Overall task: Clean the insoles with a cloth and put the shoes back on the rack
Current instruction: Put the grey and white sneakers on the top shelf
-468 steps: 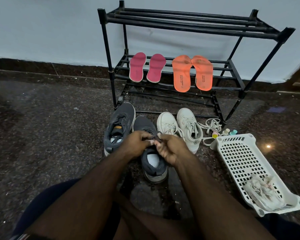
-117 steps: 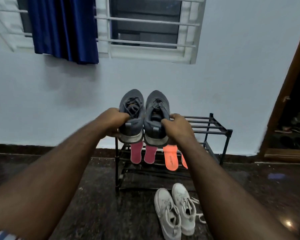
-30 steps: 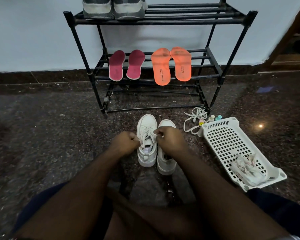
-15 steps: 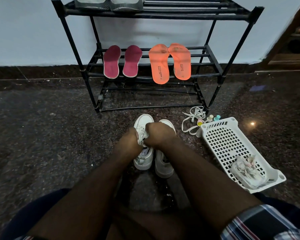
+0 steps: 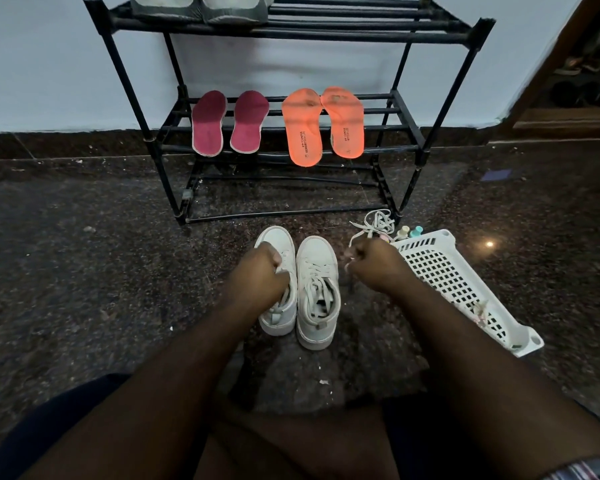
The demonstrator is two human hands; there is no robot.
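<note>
At frame centre, the left hand [image 5: 257, 273] is gripping the left white shoe [image 5: 278, 292]; the right hand [image 5: 374, 266] is curling its fingers, contents unclear.

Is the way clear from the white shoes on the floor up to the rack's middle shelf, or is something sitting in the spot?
Not clear. The pink insoles and the orange insoles lie across most of the middle shelf. The white shoes stand on the floor before the rack, left hand gripping one.

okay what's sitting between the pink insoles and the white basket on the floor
In the head view, the orange insoles lie beside the pink insoles on the rack's middle shelf; lower down, loose white laces lie just before the white basket.
</note>
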